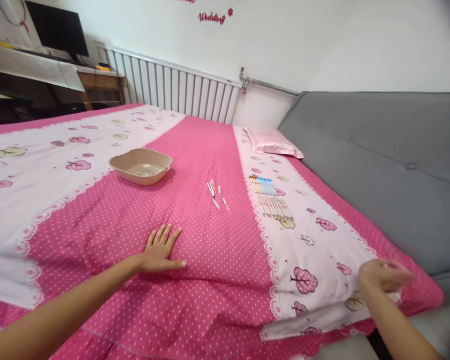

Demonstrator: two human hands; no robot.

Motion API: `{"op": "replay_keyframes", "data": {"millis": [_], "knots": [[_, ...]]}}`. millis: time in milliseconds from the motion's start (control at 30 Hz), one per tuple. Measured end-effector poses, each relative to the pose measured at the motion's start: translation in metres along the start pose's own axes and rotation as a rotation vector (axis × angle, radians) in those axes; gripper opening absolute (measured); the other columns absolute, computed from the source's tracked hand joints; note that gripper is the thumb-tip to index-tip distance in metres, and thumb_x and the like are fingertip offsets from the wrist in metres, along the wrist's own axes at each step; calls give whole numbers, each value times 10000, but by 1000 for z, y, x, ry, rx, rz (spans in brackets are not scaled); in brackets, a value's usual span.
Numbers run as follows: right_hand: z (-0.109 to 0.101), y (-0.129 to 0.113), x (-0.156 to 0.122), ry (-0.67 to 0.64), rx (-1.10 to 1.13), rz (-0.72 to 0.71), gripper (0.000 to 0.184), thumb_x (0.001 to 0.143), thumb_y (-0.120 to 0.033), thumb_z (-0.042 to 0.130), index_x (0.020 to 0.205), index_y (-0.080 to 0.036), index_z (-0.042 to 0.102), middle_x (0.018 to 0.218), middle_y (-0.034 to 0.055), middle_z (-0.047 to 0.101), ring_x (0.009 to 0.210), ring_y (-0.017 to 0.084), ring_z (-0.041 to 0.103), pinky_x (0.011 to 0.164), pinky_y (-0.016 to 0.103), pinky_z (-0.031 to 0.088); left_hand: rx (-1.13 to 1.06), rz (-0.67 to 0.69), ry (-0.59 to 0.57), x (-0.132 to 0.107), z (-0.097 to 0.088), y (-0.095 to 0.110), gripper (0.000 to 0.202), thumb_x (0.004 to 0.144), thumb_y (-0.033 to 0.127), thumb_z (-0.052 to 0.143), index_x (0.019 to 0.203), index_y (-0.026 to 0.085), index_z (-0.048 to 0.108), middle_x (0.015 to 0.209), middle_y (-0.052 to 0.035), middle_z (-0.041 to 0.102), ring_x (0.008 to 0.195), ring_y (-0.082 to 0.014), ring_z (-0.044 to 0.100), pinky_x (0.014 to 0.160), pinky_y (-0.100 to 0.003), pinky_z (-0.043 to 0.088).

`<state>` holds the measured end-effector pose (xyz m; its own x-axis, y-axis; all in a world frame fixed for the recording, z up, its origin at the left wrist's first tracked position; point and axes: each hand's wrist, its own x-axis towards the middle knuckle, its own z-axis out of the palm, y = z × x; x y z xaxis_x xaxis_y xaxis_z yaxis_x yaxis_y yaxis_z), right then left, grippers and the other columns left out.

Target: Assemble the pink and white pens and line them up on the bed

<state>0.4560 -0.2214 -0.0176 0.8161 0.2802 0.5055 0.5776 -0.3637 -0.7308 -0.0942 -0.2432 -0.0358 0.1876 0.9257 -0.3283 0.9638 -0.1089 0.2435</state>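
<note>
My left hand point(160, 250) lies flat and open on the pink polka-dot bedsheet point(195, 150), fingers spread. My right hand point(383, 275) is closed at the sheet's near right edge, pinching the white tree-patterned border; it is slightly blurred. Beyond my left hand lie a few loose pens point(216, 194). Two neat rows of several pens point(270, 198) rest on the white strip to their right.
A beige plastic basin point(140, 165) sits on the sheet at the middle left. A pink pillow point(272, 142) lies at the far right by the grey padded headboard point(378, 155). A white radiator point(172, 85) and a desk with a monitor point(58, 27) stand behind.
</note>
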Motion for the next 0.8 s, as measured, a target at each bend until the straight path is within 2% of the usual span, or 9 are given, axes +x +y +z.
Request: {"op": "replay_keyframes", "data": {"millis": [100,200,233,300,467,533,633,700,800], "knots": [[38,-46,-12,-22,132,52,279,672,-105,466,914,-236,420,979,146,525,974,332,587,874,505,403,-75,-44,101,16,-17,8,803,791,721,261,1428,237,343,1515,-158,255,1395,-376,181,1078,-601,88],[75,-100,-39,-163,296,-34,270,681,-196,534,930,-226,436,973,57,574,797,198,616,779,349,481,-146,31,244,44,-39,18,585,844,585,329,1152,192,635,1251,-140,589,1199,-334,493,1046,-570,245],[86,-120,-51,-205,338,-62,277,688,-234,550,944,-222,446,982,42,584,775,171,611,750,314,486,-195,52,295,55,-46,21,517,841,514,388,1084,153,668,1163,-151,637,1118,-315,557,1015,-513,329],[105,-159,-78,-316,490,-88,307,699,-280,557,981,-203,465,1016,50,592,774,150,594,737,295,475,-302,44,372,82,-59,28,430,812,385,472,1066,101,671,1121,-167,656,1024,-283,616,919,-403,444],[144,-240,-137,-590,709,-81,320,676,-280,567,973,-176,507,1030,71,601,811,144,584,773,298,460,-405,-21,449,154,-85,40,301,796,264,512,1001,140,694,1037,-118,707,913,-221,658,813,-322,491],[161,-259,-152,-735,731,-118,323,674,-278,573,969,-153,532,999,82,618,858,157,592,807,309,461,-448,-49,491,181,-95,43,284,795,250,520,987,136,696,1018,-124,710,908,-219,658,795,-318,493],[187,-274,-167,-938,633,-211,265,673,-247,587,912,-133,590,923,82,655,861,169,612,833,329,461,-498,-55,550,214,-102,47,268,792,225,522,968,128,700,982,-128,714,902,-217,652,789,-319,488],[204,-274,-176,-970,598,-234,219,677,-216,588,879,-137,619,881,68,671,829,166,623,827,328,467,-524,-39,575,229,-97,47,271,790,204,518,981,136,698,978,-112,714,892,-204,649,775,-303,485],[224,-265,-188,-963,557,-217,202,708,-194,570,889,-136,639,868,68,684,790,158,634,799,314,481,-543,-25,600,237,-80,46,285,803,200,492,992,147,697,936,-90,717,849,-186,648,766,-294,478]]}}
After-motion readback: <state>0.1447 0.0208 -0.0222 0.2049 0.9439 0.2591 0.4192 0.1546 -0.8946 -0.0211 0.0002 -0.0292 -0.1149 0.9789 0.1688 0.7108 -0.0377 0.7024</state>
